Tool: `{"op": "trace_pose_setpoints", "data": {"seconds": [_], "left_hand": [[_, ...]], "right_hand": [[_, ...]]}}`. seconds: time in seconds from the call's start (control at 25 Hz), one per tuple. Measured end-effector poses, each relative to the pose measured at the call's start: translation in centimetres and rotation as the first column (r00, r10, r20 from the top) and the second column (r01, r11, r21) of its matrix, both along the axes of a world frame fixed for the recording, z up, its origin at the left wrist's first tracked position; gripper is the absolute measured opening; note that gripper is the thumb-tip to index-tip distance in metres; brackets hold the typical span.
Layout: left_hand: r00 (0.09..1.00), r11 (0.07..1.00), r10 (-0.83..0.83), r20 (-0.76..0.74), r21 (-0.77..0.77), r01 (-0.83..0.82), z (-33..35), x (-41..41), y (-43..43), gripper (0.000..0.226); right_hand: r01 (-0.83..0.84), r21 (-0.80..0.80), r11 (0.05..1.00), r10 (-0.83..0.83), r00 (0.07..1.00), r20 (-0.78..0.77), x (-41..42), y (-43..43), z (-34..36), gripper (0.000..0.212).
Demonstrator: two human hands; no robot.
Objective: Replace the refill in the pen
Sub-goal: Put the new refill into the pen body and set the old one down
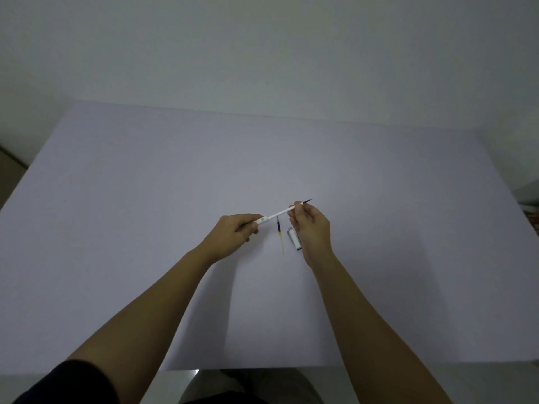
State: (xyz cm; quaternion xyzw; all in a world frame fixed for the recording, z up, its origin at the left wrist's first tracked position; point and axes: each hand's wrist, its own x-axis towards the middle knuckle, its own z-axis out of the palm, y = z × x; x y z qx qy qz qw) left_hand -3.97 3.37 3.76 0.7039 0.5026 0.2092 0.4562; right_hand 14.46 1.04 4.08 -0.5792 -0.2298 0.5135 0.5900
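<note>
My left hand [237, 233] grips the end of a white pen barrel [260, 220], held above the table. A thin white refill [279, 213] with a dark tip sticks out of the barrel toward the upper right. My right hand [310, 225] pinches that refill near its tip end. On the table between my hands lies a second refill [280, 234], dark at the top and yellowish at the bottom. Beside it, partly under my right hand, lies the white and silver pen cap section [294, 242].
A wide pale lilac table [145, 228] fills the view, with a plain wall behind its far edge. The near edge runs just above my lap. Some objects show at the far right edge [532, 217], too dim to tell apart.
</note>
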Motion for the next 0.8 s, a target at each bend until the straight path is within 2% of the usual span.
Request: {"op": "trace_pose_setpoints", "data": {"seconds": [0.24,0.36,0.48,0.56,0.6,0.64,0.72,0.8], "left_hand": [[0.999,1.0,-0.001,0.043,-0.002,0.001,0.8,0.1,-0.3,0.014],[0.999,0.999,-0.02,0.04,0.032,0.018,1.1,0.2,-0.5,0.015],[0.998,1.0,0.005,0.063,-0.008,-0.005,1.1,0.0,-0.7,0.016],[0.995,0.998,0.042,0.089,-0.041,-0.038,1.1,-0.2,-0.8,0.016],[0.993,0.997,0.058,0.102,-0.052,-0.053,1.1,-0.2,-0.9,0.017],[0.991,0.996,0.071,0.112,-0.059,-0.065,1.2,-0.3,-0.9,0.017],[0.988,0.995,0.087,0.128,-0.064,-0.08,1.5,-0.4,-0.8,0.017],[0.985,0.993,0.101,0.142,-0.067,-0.092,1.6,-0.5,-0.8,0.017]], "right_hand": [[-0.182,-0.043,0.982,0.186,0.978,0.099,-0.4,-1.1,-0.2,0.01],[-0.245,-0.071,0.967,0.251,0.963,0.096,-0.9,-1.3,-0.3,0.01],[-0.321,-0.097,0.942,0.331,0.936,0.116,-0.8,-1.4,-0.3,0.015],[-0.257,-0.121,0.959,0.272,0.953,0.131,0.0,-1.1,-0.5,0.019],[-0.183,-0.145,0.972,0.209,0.957,0.198,0.7,-0.9,-0.8,0.019],[-0.118,-0.175,0.978,0.17,0.931,0.322,1.5,-0.7,-1.2,0.018],[-0.061,-0.25,0.966,0.206,0.764,0.611,3.4,-0.7,-2.4,0.018],[-0.078,-0.32,0.944,0.297,0.62,0.726,5.0,-0.6,-3.7,0.018]]}}
